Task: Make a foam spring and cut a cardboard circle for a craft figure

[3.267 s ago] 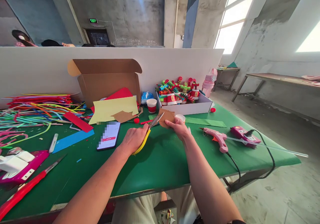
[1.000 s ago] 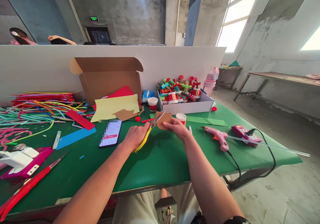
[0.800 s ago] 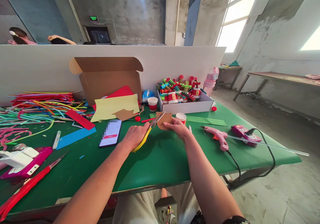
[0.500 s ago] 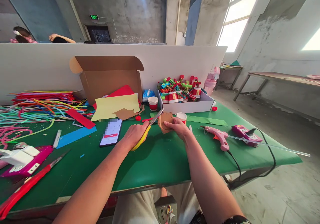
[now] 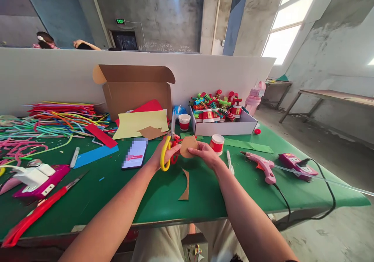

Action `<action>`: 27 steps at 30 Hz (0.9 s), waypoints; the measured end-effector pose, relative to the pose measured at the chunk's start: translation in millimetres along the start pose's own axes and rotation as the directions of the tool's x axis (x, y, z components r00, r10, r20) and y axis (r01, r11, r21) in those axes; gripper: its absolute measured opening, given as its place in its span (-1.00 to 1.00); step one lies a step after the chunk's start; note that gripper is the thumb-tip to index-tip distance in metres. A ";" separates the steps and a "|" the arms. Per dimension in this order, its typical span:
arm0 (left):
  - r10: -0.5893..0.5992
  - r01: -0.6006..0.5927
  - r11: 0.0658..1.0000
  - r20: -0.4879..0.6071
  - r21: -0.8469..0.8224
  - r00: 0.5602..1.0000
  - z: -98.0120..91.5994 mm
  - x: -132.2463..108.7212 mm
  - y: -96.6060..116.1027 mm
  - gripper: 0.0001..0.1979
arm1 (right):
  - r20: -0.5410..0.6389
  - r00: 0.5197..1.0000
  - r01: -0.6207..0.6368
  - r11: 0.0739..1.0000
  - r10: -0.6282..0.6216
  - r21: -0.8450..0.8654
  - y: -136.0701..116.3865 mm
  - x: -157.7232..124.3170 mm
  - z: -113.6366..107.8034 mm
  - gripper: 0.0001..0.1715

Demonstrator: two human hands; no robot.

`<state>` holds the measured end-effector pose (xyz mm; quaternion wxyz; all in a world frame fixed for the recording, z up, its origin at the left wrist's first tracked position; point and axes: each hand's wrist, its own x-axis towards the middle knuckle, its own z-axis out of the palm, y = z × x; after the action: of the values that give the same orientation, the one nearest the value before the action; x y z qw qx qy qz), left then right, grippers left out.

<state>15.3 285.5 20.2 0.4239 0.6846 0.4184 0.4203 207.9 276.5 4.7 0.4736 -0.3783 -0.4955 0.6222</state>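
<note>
My left hand [image 5: 159, 155] is closed on a pair of scissors with yellow and red handles [image 5: 165, 156], the blades pointing up and away from me. Between the thumb and fingers of my right hand [image 5: 206, 153] is a roughly round piece of brown cardboard [image 5: 188, 147], right beside the scissors. Below it, a curved cardboard offcut [image 5: 186, 186] lies on the green table [image 5: 163, 203]. Just beyond my right hand, a red and white paper cup [image 5: 217, 145] stands a little tilted. Another paper cup [image 5: 184, 122] is farther back.
A white box [image 5: 224, 128] of colourful spring figures stands behind. To the right are a pink glue gun [image 5: 264, 166], a pen [image 5: 230, 162] and a pink power strip [image 5: 298, 167]. At left lie a phone [image 5: 134, 153], pipe cleaners [image 5: 58, 125] and red-handled scissors [image 5: 43, 211].
A curved cardboard strip has come away and dropped onto the table. The scissors have swung more upright, with the handles apart. The cardboard in my right hand looks rounder, and the view has shifted left.
</note>
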 end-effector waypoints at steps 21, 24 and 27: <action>0.140 -0.161 0.854 0.080 0.494 0.987 13.9 -7.7 -7.4 -0.71 | -0.394 0.916 0.198 0.939 -0.076 0.281 11.8 14.6 1.0 -0.49; 0.154 -0.185 0.681 0.109 0.709 0.982 9.5 -9.1 -3.5 -0.65 | -0.378 0.924 0.196 0.926 -0.063 0.324 10.9 14.3 -0.8 -0.48; 0.138 -0.180 0.556 0.123 0.812 0.983 7.3 -10.2 0.1 -0.63 | -0.369 0.927 0.210 0.913 -0.072 0.349 10.2 13.5 0.5 -0.47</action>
<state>19.0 274.3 16.0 0.0286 0.8468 0.4920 0.2000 201.6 288.8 -5.2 0.6626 -0.3453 -0.2992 0.5935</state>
